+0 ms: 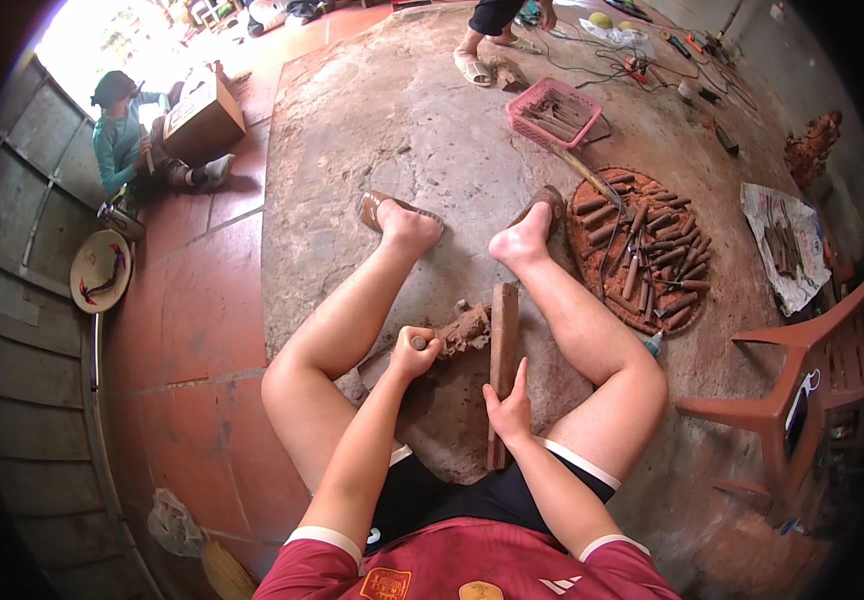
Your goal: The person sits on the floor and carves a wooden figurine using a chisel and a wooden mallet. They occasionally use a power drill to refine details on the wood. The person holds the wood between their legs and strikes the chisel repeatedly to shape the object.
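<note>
My left hand (415, 354) is closed in a fist around an upright tool with a round-ended handle (418, 342), probably a chisel; its lower part is hidden. Beside it lies a rough, reddish-brown carved piece of wood (467, 331), on the floor between my legs. A long squared wooden bar (503, 340) stretches just right of that piece, toward my lap. Across the bar's near half rests my right hand (510, 408), its thumb over the wood and a finger pointing forward along the side.
Right of my leg, a round tray (580, 255) of wood dust holds several wooden-handled tools. A pink basket (592, 135) of tools stands farther off. Brown plastic chair (802, 350) at right; seated person (117, 140) with a box far left; another person's foot (472, 68) ahead.
</note>
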The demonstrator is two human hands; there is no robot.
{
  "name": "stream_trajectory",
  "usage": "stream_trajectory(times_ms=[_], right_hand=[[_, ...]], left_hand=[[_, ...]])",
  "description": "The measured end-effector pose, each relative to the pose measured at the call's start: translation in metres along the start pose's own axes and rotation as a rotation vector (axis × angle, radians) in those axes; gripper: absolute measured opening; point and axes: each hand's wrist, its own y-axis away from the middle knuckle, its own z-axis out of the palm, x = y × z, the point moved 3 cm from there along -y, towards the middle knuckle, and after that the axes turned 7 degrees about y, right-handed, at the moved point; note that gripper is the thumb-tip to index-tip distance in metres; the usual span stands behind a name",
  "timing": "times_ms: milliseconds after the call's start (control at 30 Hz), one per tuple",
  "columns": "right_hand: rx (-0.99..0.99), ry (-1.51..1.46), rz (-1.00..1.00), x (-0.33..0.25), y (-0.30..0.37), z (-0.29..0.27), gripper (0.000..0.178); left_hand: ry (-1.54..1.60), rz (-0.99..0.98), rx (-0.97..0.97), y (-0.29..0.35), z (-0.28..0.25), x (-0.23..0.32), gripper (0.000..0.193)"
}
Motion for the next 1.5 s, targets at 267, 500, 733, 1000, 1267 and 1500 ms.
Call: stream_trajectory(times_ms=[267, 500, 733, 1000, 1267, 1500], right_hand=[[0.117, -0.039, -0.099, 0.019, -0.005, 0.007, 0.093], [0.124, -0.070, -0.040, 0.022, -0.009, 0.007, 0.091], [0.128, -0.085, -0.002, 0.025, -0.011, 0.006, 0.090], [0.146, -0.233, -0.053, 0.025, 0.002, -0.009, 0.082], [0.168, -0.182, 0.029, 0.015, 0.003, -0.023, 0.082], [0.149, -0.162, 0.014, 0.027, -0.005, -0.010, 0.084]], left_hand=[[0.010, -0.015, -0.002, 0.001, 0.001, 0.008, 0.024], [-0.001, -0.026, 0.006, 0.002, 0.000, 0.005, 0.024], [0.036, -0.053, 0.017, -0.001, 0.000, 0.007, 0.024], [1.037, -0.487, 0.432, 0.008, -0.001, -0.035, 0.012], [1.193, -0.635, 0.425, 0.017, 0.010, -0.046, 0.022], [1.176, -0.636, 0.409, 0.019, 0.013, -0.043, 0.025]])
